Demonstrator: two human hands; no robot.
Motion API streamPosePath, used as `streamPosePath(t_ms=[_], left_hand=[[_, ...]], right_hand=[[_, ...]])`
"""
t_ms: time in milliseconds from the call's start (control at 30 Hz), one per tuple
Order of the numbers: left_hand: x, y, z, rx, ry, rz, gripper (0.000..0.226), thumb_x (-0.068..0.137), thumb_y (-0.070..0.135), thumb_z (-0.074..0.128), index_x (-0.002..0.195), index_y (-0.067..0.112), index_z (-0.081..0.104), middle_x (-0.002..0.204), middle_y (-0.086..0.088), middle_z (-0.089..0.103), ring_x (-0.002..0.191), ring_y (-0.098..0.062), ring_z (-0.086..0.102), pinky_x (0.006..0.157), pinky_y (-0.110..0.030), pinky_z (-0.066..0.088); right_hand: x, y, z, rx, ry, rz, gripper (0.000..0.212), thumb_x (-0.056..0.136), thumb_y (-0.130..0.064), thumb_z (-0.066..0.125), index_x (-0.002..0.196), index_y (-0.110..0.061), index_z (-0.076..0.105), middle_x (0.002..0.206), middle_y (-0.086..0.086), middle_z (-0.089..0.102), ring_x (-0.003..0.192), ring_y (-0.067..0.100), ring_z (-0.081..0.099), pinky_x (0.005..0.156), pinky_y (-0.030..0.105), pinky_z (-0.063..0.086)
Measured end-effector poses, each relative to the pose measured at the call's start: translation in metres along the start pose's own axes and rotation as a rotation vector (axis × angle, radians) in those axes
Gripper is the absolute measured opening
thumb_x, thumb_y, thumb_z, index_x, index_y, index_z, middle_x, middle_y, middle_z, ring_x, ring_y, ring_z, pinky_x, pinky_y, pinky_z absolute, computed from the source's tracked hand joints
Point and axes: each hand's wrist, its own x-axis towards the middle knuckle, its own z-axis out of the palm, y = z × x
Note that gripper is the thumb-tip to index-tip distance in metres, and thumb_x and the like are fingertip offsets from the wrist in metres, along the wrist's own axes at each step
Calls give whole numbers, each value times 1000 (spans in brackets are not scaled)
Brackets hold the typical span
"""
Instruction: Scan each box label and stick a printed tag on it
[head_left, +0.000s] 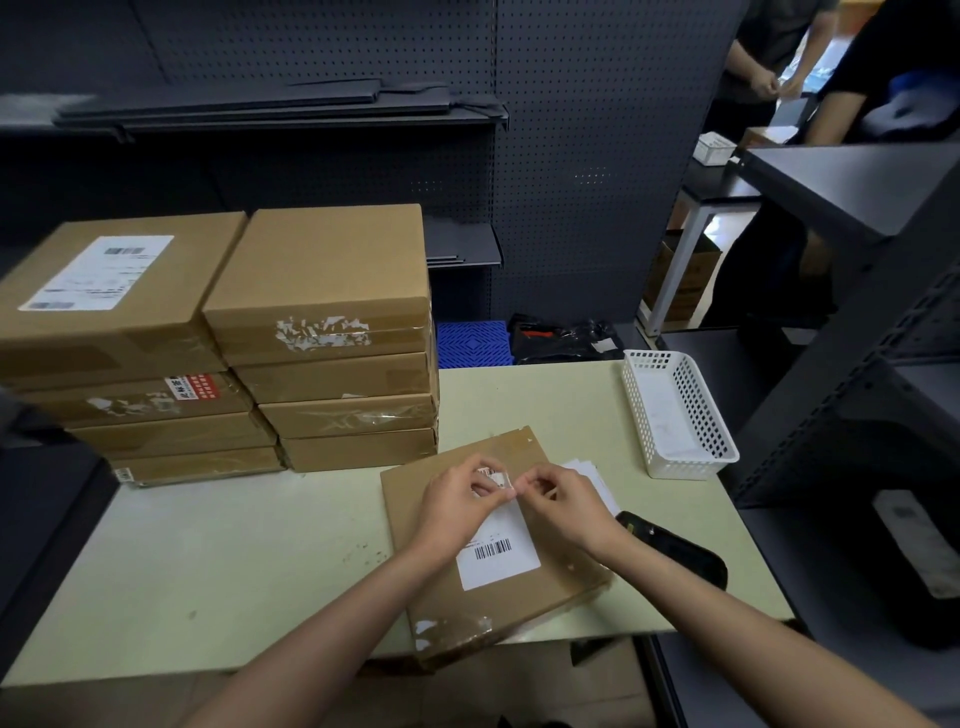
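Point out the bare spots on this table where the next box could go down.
The widest bare stretch of the table lies in front of the stacked boxes, left of the flat box under the hands. A narrower strip runs between the stacks and the white basket. The right edge is crowded: basket, papers and black scanner.

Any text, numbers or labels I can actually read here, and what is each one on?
No text is readable.
Box label: barcode, print too small.
Tag in both hands: print blurred.
Stack's top-left label: barcodes, text blurred.
Red sticker on the stack: characters too small.
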Motion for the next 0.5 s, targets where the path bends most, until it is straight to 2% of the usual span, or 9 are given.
streamPosePath(t_ms=[67,167,300,500], left_hand=[[1,0,0,-3,16,-10,14,73,33,79,77,27,67,70,10,71,68,3,63,62,-12,43],[0,1,0,21,-12,13,10,77,31,76,71,27,69,73,12,71,70,5,63,63,-8,42],[-2,1,0,51,-34,27,6,81,30,73,77,24,73,73,15,69,68,14,58,63,-4,39],[-3,1,-1,98,-43,51,9,81,29,73,82,21,76,79,11,72,63,16,55,61,-3,37]], right_hand=[[-1,0,0,3,6,-7,16,92,-29,60,77,-37,60,85,-4,68,76,8,57,76,28,48],[-1,-1,1,5,16,-10,17,91,-29,60,77,-38,61,88,-4,69,81,11,60,75,25,47],[-3,-1,1,29,26,-7,11,91,-27,61,82,-32,64,88,-6,69,79,9,59,72,19,45],[-2,-1,2,30,26,-17,11,90,-28,64,80,-33,64,89,-1,71,83,16,62,75,24,47]])
